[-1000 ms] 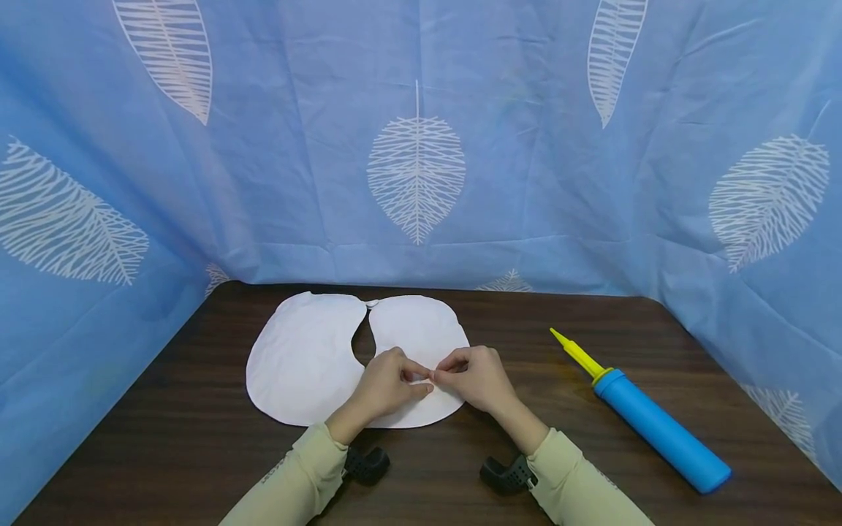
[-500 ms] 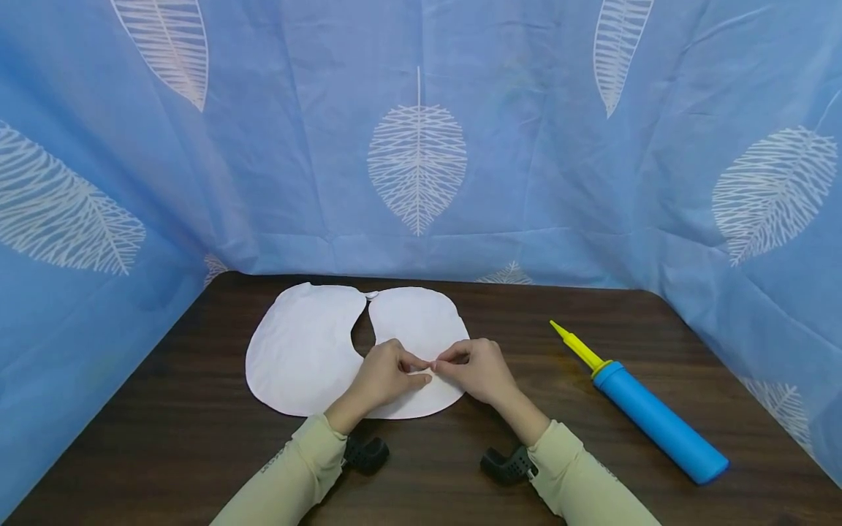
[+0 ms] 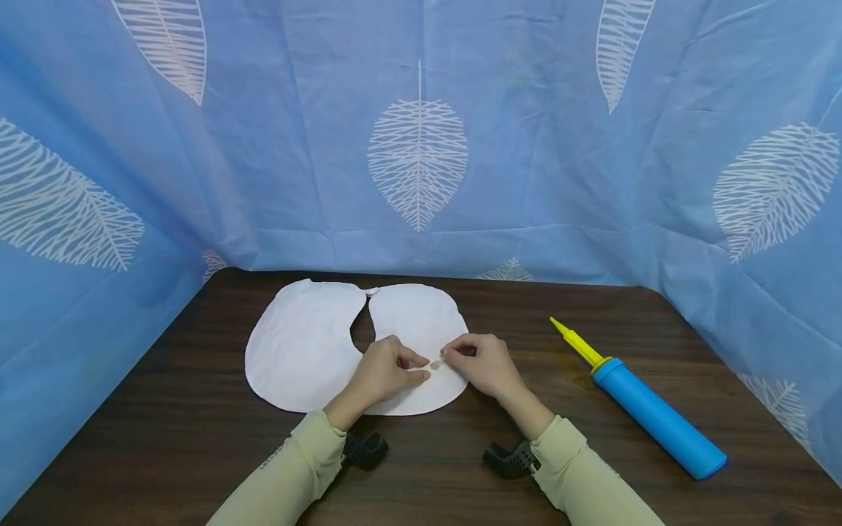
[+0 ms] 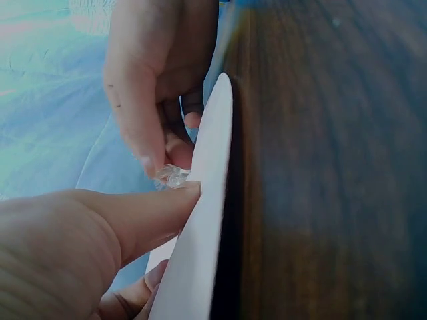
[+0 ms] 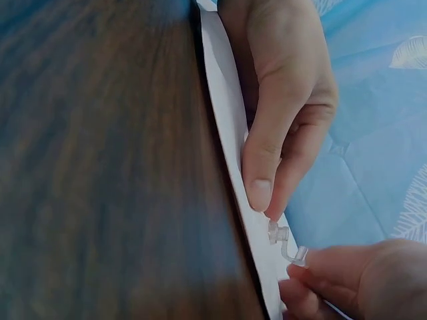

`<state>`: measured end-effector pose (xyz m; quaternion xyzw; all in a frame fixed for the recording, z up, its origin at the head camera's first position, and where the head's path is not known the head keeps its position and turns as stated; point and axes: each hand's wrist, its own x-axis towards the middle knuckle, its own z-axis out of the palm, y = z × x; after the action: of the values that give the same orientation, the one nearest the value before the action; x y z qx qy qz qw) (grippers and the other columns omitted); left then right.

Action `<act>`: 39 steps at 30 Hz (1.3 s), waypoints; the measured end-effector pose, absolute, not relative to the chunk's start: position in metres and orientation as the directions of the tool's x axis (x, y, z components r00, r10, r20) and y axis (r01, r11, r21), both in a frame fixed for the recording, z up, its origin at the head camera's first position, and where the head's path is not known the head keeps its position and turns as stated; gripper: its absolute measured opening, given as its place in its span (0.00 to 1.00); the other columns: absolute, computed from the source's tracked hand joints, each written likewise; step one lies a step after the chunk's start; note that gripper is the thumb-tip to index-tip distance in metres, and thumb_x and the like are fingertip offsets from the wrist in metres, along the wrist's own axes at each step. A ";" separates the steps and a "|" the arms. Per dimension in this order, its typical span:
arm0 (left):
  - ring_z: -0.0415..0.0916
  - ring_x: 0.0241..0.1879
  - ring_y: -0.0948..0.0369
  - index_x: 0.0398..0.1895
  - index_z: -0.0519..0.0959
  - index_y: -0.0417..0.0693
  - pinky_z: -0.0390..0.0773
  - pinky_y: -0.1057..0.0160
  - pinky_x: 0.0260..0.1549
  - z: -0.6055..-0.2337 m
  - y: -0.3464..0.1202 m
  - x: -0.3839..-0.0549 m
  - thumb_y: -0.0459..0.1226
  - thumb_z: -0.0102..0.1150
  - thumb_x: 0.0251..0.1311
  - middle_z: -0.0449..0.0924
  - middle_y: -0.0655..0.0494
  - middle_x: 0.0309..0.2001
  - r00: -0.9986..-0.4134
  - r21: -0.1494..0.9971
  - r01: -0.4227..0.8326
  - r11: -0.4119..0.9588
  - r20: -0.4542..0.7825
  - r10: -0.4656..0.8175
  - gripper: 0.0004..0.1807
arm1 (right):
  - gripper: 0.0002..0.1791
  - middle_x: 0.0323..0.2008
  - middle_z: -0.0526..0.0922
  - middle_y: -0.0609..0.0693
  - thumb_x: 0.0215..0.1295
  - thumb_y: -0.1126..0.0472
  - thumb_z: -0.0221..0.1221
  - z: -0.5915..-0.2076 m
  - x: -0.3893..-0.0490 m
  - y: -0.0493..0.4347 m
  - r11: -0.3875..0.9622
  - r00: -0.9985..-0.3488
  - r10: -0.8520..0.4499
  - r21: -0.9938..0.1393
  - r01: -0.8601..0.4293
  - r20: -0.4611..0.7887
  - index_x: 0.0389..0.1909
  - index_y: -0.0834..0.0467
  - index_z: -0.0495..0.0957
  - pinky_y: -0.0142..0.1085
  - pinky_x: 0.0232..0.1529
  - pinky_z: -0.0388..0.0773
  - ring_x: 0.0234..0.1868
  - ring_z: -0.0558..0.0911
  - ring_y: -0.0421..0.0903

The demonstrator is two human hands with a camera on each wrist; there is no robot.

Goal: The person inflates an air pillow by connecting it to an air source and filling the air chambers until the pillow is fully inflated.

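Note:
A flat white neck pillow (image 3: 299, 351) lies on the table, its two ends meeting at the back. From its right half stands a clear plastic air valve (image 5: 279, 233), its cap (image 5: 300, 257) out of the stem and joined by a small strap. My left hand (image 3: 381, 374) pinches the pillow right at the valve's base with thumb and forefinger. On the other side, my right hand (image 3: 483, 364) pinches the cap between thumb and forefinger. In the left wrist view, the left thumb hides part of the valve.
A blue hand pump (image 3: 658, 416) with a yellow nozzle (image 3: 579, 343) lies slantwise on the dark wooden table (image 3: 164, 438), right of the hands. Blue leaf-patterned cloth (image 3: 289, 146) hangs behind and along both sides. Both wrists wear black mounts (image 3: 509, 460).
My right hand has drawn slightly to the right, away from the left fingertips, and the clear valve now shows between the hands. The left hand keeps its hold. The head view has tilted slightly down.

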<state>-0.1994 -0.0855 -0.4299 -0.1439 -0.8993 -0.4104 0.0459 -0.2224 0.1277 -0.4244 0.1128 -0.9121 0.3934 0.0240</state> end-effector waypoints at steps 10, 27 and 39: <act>0.66 0.26 0.66 0.47 0.94 0.53 0.65 0.68 0.29 -0.429 -0.081 -0.199 0.40 0.80 0.58 0.78 0.57 0.29 -0.933 0.658 0.352 0.666 0.196 0.300 0.13 | 0.04 0.41 0.92 0.50 0.70 0.60 0.70 -0.427 -0.222 0.132 0.690 -0.972 -0.183 -0.686 -0.233 0.146 0.39 0.53 0.93 0.36 0.37 0.77 0.40 0.83 0.46; 0.67 0.26 0.65 0.42 0.95 0.53 0.66 0.68 0.26 -0.427 -0.078 -0.203 0.38 0.80 0.58 0.77 0.59 0.28 -0.941 0.664 0.332 0.670 0.189 0.280 0.09 | 0.07 0.45 0.91 0.52 0.69 0.65 0.68 -0.428 -0.220 0.132 0.702 -0.957 -0.223 -0.651 -0.289 0.184 0.36 0.50 0.93 0.52 0.53 0.74 0.52 0.80 0.54; 0.68 0.29 0.65 0.42 0.94 0.51 0.67 0.66 0.33 -0.427 -0.076 -0.202 0.37 0.79 0.58 0.79 0.56 0.31 -0.931 0.653 0.362 0.666 0.217 0.293 0.08 | 0.07 0.46 0.91 0.51 0.69 0.64 0.68 -0.425 -0.220 0.134 0.693 -0.959 -0.226 -0.663 -0.282 0.171 0.37 0.50 0.93 0.52 0.54 0.76 0.54 0.81 0.55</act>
<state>-0.2016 -0.0761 -0.4266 -0.1798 -0.9114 -0.3673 0.0467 -0.2197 0.1341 -0.4251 0.1380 -0.9193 0.3666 0.0381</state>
